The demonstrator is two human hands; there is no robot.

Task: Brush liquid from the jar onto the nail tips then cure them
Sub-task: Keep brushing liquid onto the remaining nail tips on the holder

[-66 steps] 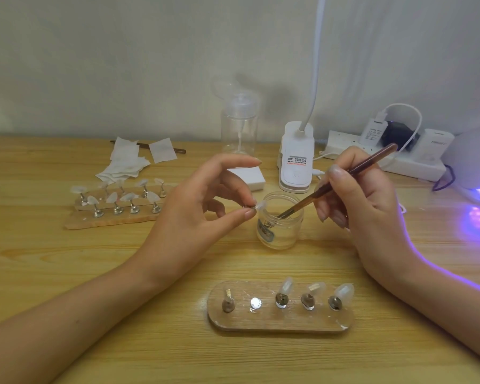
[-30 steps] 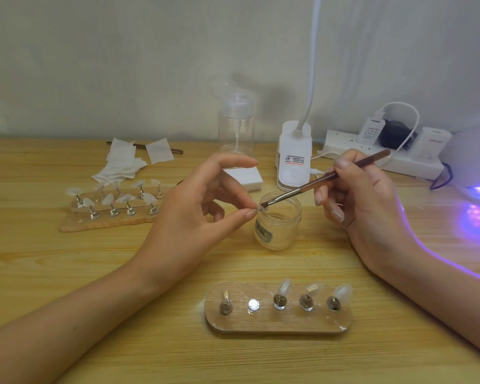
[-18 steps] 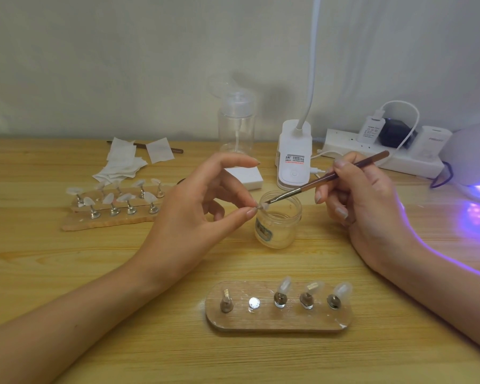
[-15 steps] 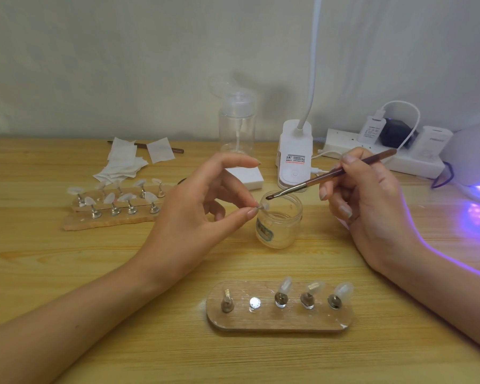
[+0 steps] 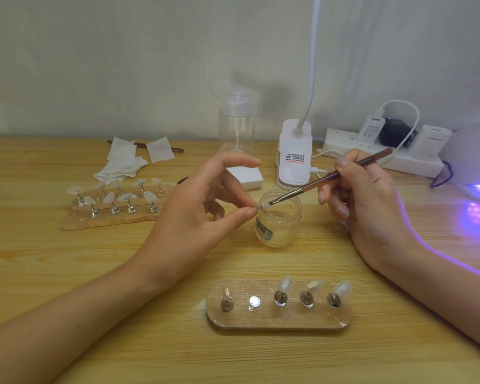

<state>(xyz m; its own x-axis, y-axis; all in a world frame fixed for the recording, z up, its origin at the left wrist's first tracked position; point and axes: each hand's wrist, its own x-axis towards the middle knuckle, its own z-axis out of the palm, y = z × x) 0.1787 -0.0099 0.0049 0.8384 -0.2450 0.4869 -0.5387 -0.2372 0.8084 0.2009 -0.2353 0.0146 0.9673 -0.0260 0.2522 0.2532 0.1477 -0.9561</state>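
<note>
Wooden worktop (image 5: 67, 273). Far R: cure lamp (image 5: 474, 151), glowing purple, well apart from hands. Near edge: holder (image 5: 277, 318) w/ three tips seated, one bare magnet spot. L hand (image 5: 194, 217) hovering just beside jar (image 5: 279, 225), thumb + forefinger pinching nail tip (image 5: 264, 206), prob. by its stand; other fingers spread. R hand (image 5: 366, 206) gripping brush (image 5: 330, 177) pen-style, bristles touching tip above jar mouth. Step: coating this tip. Next: even strokes, then reseat on bare spot w/o smearing, lamp after.
</note>
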